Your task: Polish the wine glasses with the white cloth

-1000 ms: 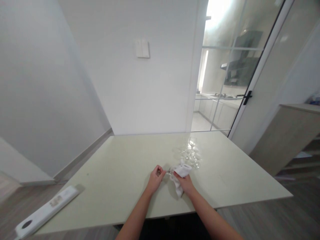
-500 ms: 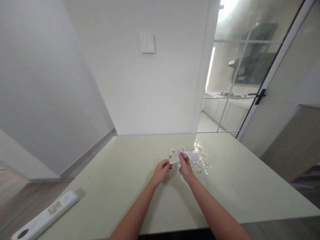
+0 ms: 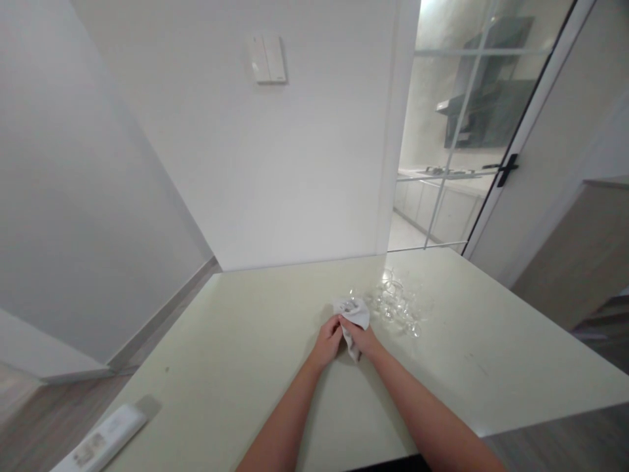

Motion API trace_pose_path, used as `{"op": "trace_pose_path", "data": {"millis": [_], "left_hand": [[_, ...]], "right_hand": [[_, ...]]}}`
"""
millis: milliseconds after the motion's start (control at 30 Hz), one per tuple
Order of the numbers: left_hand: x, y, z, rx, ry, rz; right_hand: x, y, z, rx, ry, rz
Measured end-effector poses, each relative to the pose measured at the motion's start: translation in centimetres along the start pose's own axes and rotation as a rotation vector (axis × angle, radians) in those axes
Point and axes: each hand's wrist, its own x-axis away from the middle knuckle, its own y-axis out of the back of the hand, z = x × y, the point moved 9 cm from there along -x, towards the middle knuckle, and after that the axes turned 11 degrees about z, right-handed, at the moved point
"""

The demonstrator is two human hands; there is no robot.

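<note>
My left hand (image 3: 327,342) is closed, its fingertips meeting my right hand at the near side of a white cloth (image 3: 360,316). It appears to grip a small clear, see-through piece (image 3: 349,305), whose shiny part shows at the cloth's top; the rest is hidden by cloth and fingers. Fingers of my right hand (image 3: 362,337) are wrapped round the cloth, with one end hanging down below. Just right of the hands lies a loose heap of clear, rounded see-through pieces (image 3: 396,303), several of them overlapping; their exact kind cannot be made out.
All this is on a pale, greenish-white table (image 3: 236,367). A long white power strip (image 3: 105,438) lies at its near left edge. Behind the table stands a white wall with a switch (image 3: 268,60). A glazed door (image 3: 491,170) is at the back right.
My hands have drawn together, and the cloth now gathers around the clear piece, which showed more openly between them before. The view has shifted slightly; the heap stays put.
</note>
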Motion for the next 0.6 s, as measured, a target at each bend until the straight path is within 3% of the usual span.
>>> {"op": "trace_pose_path", "data": {"millis": [133, 233, 333, 467, 600], "left_hand": [[0.2, 0.4, -1.4, -0.085, -0.053, -0.020], [0.9, 3.2, -1.5, -0.142, -0.036, -0.237], [1.4, 5.4, -0.8, -0.042, -0.033, -0.382], [0.8, 5.1, 0.0, 0.233, -0.095, -0.283], [0.7, 4.5, 0.2, 0.369, -0.082, -0.244]], "right_hand": [[-0.2, 1.6, 0.5, 0.033, 0.057, -0.095], [0.2, 2.2, 1.2, 0.131, 0.091, -0.132], [0.6, 0.6, 2.6, 0.234, 0.163, -0.020], [1.3, -3.2, 4.7, 0.331, 0.287, 0.246], [1.9, -4.5, 4.9, 0.357, 0.291, 0.361]]}}
